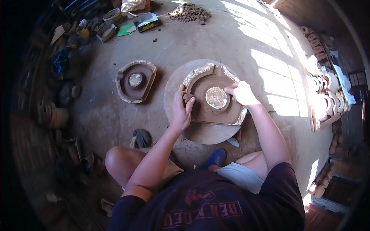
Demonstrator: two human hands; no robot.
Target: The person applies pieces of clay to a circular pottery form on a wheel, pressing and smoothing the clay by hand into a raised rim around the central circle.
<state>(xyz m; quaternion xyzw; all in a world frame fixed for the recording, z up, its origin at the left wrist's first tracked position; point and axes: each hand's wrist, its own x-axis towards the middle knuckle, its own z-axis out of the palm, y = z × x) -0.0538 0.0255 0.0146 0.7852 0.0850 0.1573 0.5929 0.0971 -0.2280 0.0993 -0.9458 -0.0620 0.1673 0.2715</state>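
In front of me a round plaster mould (198,73) lined with brown clay rests on a round flat disc (208,133). One side of the mould is cut straight, facing me. A whitish round plug (216,97) stands in its middle with a clay channel around it. My left hand (180,109) is at the mould's left rim, closed on a lump of clay (187,97) between thumb and fingers. My right hand (242,93) is over the right side of the mould, fingers curled, the tips beside the plug. Whatever those fingertips may hold is hidden.
A smaller clay-lined mould (136,81) lies on the floor to the left. A dark cloth bundle (142,138) is near my left knee. Farther off are a clay heap (189,12), an open box (146,22) and a bucket (113,16). Curved clay pieces (327,96) line the right side.
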